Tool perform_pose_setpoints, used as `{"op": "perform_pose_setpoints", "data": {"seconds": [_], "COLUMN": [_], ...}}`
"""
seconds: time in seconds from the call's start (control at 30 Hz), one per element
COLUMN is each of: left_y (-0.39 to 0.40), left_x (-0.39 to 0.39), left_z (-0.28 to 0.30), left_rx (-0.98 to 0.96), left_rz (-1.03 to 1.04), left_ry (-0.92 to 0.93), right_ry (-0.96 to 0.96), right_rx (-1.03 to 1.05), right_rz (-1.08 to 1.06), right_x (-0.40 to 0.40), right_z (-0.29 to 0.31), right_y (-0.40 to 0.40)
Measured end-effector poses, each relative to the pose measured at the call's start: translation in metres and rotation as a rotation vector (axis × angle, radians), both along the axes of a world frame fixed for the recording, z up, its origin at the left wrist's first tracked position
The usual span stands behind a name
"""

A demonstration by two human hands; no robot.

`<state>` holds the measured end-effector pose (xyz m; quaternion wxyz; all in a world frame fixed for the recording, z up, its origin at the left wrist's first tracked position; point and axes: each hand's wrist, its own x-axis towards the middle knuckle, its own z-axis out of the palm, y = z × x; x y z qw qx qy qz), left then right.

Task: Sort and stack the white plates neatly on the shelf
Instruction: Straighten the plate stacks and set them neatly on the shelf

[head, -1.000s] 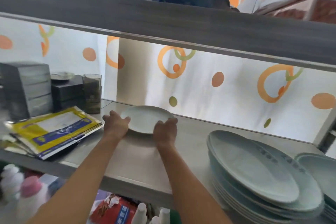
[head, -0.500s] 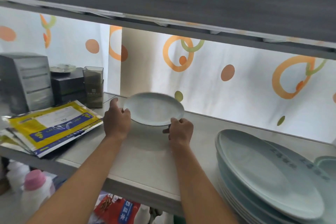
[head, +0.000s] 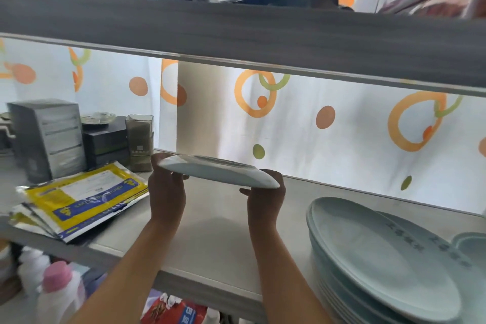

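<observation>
Glossy ceramic plate (head: 218, 172); matt shelf (head: 226, 239).

Small white plate (head: 218, 172): pale, glossy, oval, seen nearly edge-on with its underside and foot ring facing the camera. Raised clear of the shelf (head: 223, 239), tilted, right end lower than left. Shelf surface is light grey, bare below the plate. Stack of large plates (head: 381, 271) sits at the shelf's right end: same pale glaze, oval, nested, faint lettering along the rim. Another plate's edge (head: 470, 244) overlaps the stack at far right.
</observation>
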<state>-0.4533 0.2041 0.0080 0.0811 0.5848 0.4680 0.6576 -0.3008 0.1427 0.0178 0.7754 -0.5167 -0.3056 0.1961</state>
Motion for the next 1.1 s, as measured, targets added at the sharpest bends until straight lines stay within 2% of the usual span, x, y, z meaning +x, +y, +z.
{"op": "perform_pose_setpoints", "data": {"seconds": [0.17, 0.27, 0.4, 0.47, 0.53, 0.8, 0.97, 1.1], "left_y": [-0.005, -0.001, 0.011, 0.006, -0.002, -0.018, -0.046, -0.071], "left_x": [0.001, 0.000, 0.000, -0.003, -0.007, -0.040, -0.032, 0.002], "left_z": [0.003, 0.003, -0.003, -0.001, 0.006, 0.045, 0.073, 0.100], "left_rx": [0.037, -0.021, -0.119, -0.130, -0.171, -0.394, -0.417, -0.450], "left_rz": [-0.020, -0.051, -0.134, -0.117, -0.067, -0.105, -0.215, -0.396], "left_ry": [-0.020, -0.091, -0.235, -0.266, -0.258, -0.246, -0.385, -0.492], "right_ry": [-0.041, -0.105, -0.333, -0.463, -0.494, -0.158, -0.083, 0.012], "right_rx": [-0.006, -0.039, -0.058, -0.085, -0.085, -0.114, -0.072, -0.007], "right_rz": [0.028, 0.027, -0.067, -0.091, -0.094, -0.069, -0.052, -0.078], "right_x": [-0.004, -0.005, -0.005, -0.006, -0.012, -0.040, -0.041, -0.021], "right_z": [-0.001, -0.004, -0.012, -0.012, -0.006, 0.023, 0.056, 0.091], "right_y": [0.001, 0.003, 0.004, 0.001, -0.007, -0.035, -0.070, -0.109]}}
